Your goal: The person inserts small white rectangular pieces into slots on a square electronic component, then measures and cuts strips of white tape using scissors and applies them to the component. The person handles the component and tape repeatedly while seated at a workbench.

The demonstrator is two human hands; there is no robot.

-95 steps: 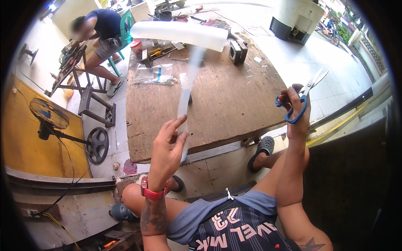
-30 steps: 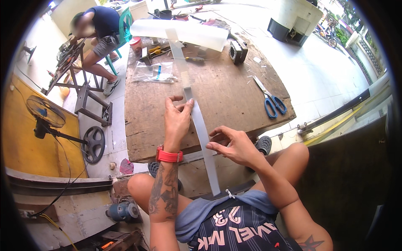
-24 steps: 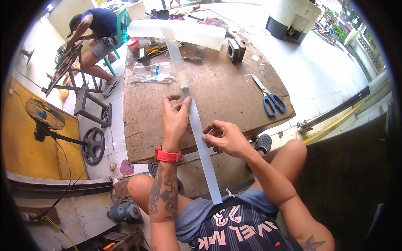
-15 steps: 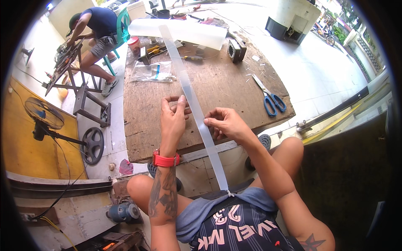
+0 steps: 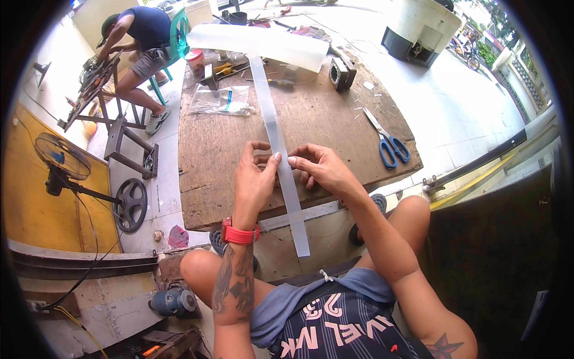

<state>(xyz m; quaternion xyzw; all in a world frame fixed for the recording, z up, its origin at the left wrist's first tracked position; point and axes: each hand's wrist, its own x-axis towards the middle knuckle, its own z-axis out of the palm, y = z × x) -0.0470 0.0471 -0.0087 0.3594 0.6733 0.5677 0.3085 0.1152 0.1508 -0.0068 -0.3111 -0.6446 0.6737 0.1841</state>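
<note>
A long, narrow strip of translucent white plastic [image 5: 273,125] runs lengthwise above the wooden table, its near end hanging past the front edge. My left hand [image 5: 257,176], with a red watch on the wrist, pinches the strip's left edge between thumb and fingers. Opposite it, my right hand [image 5: 320,170] grips the right edge with thumb and forefinger. The two thumbs are almost side by side on the strip. Across the far end of the table lies a larger curled sheet of the same translucent material [image 5: 263,45]. Blue-handled scissors [image 5: 387,140] rest at the right.
On the wooden table [image 5: 335,131] are a clear plastic bag [image 5: 221,100], a red-lidded jar [image 5: 195,60], a screwdriver [image 5: 281,82] and a dark metal block [image 5: 342,73]. A fan [image 5: 63,157] stands left. Another person [image 5: 146,42] works at the far left.
My left hand has moved right and slightly nearer, closing onto the strip beside my right hand. The strip has shifted; its near end has come away from my waist.
</note>
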